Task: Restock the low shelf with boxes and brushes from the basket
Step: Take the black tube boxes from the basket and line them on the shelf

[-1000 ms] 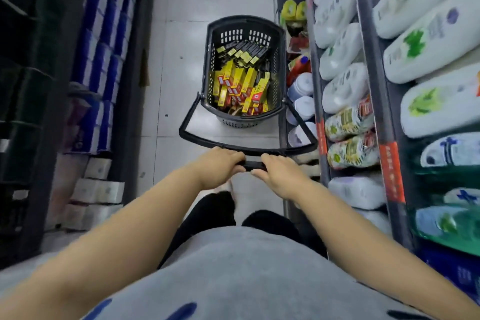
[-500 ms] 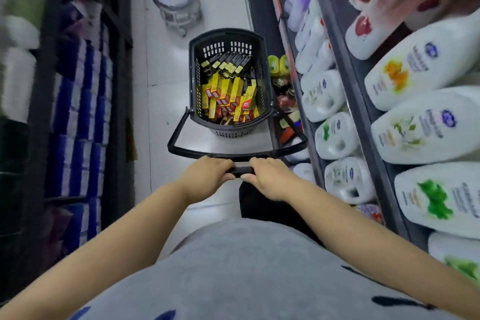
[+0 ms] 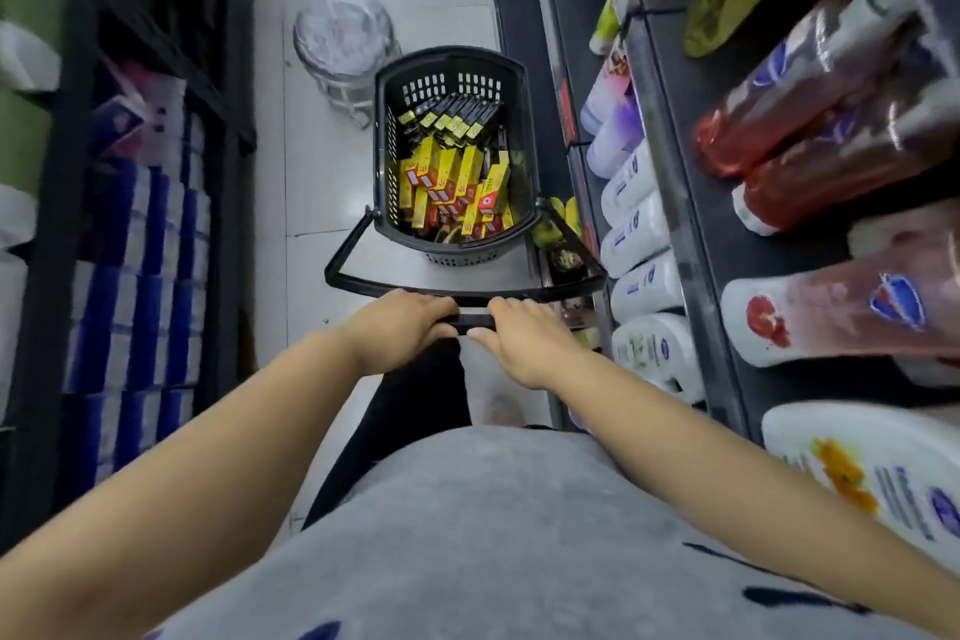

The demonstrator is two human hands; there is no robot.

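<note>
In the aisle, shelves (image 3: 670, 182) blurred and cut off, basket (image 3: 383, 161) of yellow boxes (image 3: 452, 192) and brushes (image 3: 457, 114), left hand (image 3: 400, 327) and right hand (image 3: 519, 343), fingers (image 3: 439, 309) curled round the handle (image 3: 475, 320).

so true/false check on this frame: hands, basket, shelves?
1. The left hand and right hand both grip the handle of the basket. True.
2. The basket is empty. False: it holds yellow boxes and, at its far end, dark packs.
3. The basket stands on a shelf. False: it is down on the aisle floor.
4. White bottles lie on the shelves to the person's right. True.
</note>
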